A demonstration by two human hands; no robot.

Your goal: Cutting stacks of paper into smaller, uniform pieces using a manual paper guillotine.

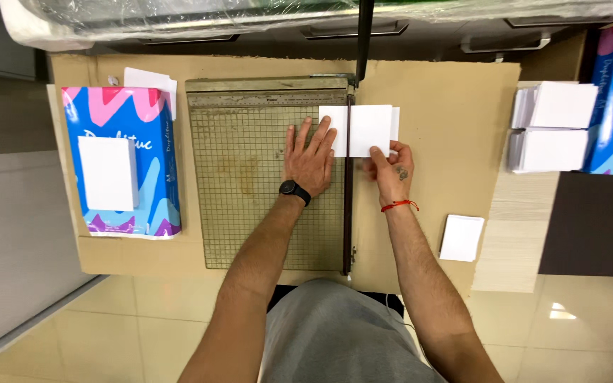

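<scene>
A print shop: paper cutter (271,177), paper reams (123,159), cut stacks (551,128)

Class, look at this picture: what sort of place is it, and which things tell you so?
Probably a print or copy shop worktable: a paper cutter with gridded bed, paper reams, and stacks of cut white sheets.

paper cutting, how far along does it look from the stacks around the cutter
Done: cut white stacks sit at the far right, and a small pile lies nearer. In hand: the left hand presses a paper stack across the cutter edge, the right hand steadies it, blade arm raised. Left: paper rests on a ream pack to the left; how much cannot be told.
</scene>
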